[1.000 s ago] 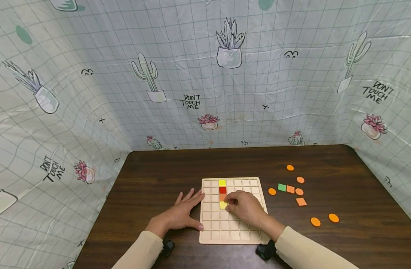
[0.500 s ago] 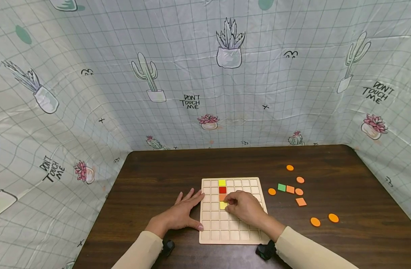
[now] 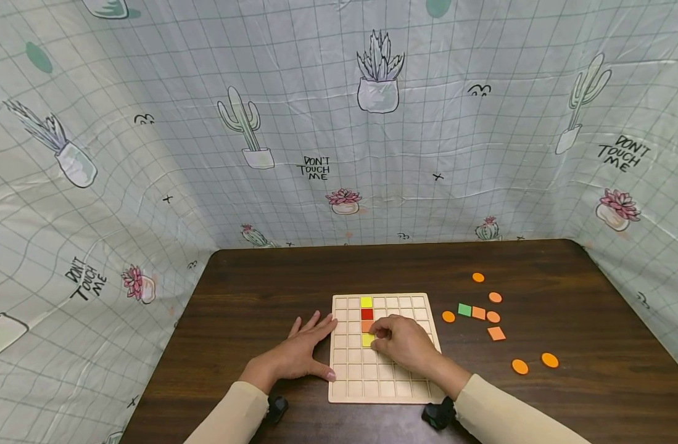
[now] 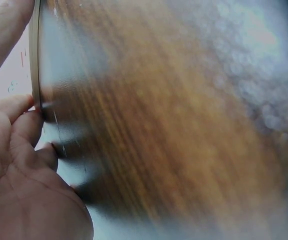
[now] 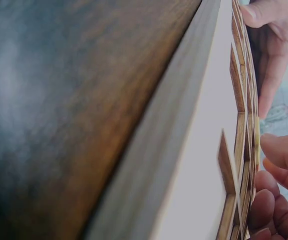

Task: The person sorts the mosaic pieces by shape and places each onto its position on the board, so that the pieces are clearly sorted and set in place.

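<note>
A light wooden grid board (image 3: 347, 373) lies on the dark table. In one column of it sit a yellow square tile (image 3: 366, 302), a red tile (image 3: 367, 314) and an orange tile (image 3: 366, 326), from the far edge inward. My right hand (image 3: 408, 348) pinches a second yellow square tile (image 3: 367, 340) by its right side, just nearer than the orange one. In the right wrist view, the thumb (image 5: 284, 151) meets that tile's yellow edge. With fingers spread, my left hand (image 3: 294, 354) rests against the board's left edge; the left wrist view shows its palm (image 4: 33, 200).
To the right of the board lie a green square tile (image 3: 464, 310), two orange squares, one of them tilted (image 3: 496, 333), and several orange discs (image 3: 519, 367). A patterned curtain (image 3: 316, 111) hangs behind and beside the table (image 3: 250, 290).
The yellow tile at my right fingertips has shifted slightly toward me. Both hands and the loose pieces stay practically where they were.
</note>
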{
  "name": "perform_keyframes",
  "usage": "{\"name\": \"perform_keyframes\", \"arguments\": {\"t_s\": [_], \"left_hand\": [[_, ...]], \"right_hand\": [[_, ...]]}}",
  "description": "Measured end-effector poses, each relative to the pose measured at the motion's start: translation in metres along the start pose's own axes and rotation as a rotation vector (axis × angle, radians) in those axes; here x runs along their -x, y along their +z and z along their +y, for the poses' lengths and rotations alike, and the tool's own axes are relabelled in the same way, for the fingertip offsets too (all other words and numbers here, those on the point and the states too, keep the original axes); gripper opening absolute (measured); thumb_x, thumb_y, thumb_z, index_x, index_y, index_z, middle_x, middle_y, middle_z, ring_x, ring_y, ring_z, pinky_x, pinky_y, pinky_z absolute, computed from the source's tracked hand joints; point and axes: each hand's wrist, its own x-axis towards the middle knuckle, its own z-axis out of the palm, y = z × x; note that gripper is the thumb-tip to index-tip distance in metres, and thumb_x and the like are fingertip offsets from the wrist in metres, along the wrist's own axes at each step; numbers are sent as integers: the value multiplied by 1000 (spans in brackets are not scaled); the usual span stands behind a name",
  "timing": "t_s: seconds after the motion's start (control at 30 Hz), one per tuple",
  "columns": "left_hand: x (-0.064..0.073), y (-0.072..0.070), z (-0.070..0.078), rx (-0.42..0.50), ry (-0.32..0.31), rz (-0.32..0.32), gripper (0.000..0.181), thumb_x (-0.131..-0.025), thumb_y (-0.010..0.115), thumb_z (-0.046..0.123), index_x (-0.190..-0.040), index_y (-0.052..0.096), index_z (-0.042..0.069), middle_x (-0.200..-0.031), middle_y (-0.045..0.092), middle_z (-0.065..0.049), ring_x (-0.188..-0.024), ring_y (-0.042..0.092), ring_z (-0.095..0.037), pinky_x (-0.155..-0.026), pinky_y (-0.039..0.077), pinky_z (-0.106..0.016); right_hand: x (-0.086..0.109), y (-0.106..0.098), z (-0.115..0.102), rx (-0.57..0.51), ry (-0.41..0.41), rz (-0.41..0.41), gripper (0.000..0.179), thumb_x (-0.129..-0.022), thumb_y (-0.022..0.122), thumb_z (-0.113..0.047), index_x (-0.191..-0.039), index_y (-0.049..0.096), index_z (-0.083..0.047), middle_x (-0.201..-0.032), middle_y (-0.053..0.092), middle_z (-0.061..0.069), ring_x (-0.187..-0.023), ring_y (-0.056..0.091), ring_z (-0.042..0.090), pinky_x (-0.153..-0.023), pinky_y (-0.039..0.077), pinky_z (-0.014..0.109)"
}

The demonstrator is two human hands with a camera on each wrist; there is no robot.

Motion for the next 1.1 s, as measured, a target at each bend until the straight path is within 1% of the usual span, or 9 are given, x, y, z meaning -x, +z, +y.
{"name": "perform_keyframes", "arguments": {"t_s": [0.33,0.5,0.67,0.73,0.87,1.1], "left_hand": [[0,0,-1,2,-1,-2,107,-86,87,44,-170,26,18,-178,14,-1,-166,-2,-30,-130,-9,-63],[0,1,-1,4,-6,-1,107,-85,87,44,-170,26,18,-178,15,-1,-166,-1,-31,-130,-9,-63],[0,1,-2,9,-9,0,107,-85,87,44,-170,26,18,-178,14,-1,-166,-2,-31,-130,-9,-63],[0,1,-2,10,-7,0,107,-85,87,44,-170,26,18,-178,14,-1,-166,-2,-31,-130,-9,-63],[-1,1,-2,12,-3,0,108,-85,87,44,-170,25,18,-178,14,-1,-166,-2,-31,-130,-9,-63],[-1,0,-1,18,5,-7,108,-86,86,44,-170,24,18,-178,12,-2,-166,-3,-31,-129,-10,-64]], "right_hand": [[-1,0,4,-77,11,14,13,-90,82,-8,-96,79,-19,-85,64,-11,-78,56,9,-70,47,24],[-1,-2,6,-151,24,7,14,-90,81,-7,-100,80,-17,-87,66,-9,-78,57,11,-70,49,24],[1,-8,9,-221,30,9,14,-92,81,-9,-105,81,-15,-90,68,-6,-80,59,12,-71,50,24],[2,-12,12,-241,25,10,15,-93,80,-10,-108,81,-14,-92,69,-5,-81,58,12,-71,50,25],[6,-23,17,-238,17,23,17,-94,81,-12,-111,82,-13,-94,69,-4,-82,58,13,-70,50,25],[16,-55,33,-190,2,54,21,-95,80,-15,-115,80,-10,-101,72,-1,-85,58,13,-67,50,26]]}}
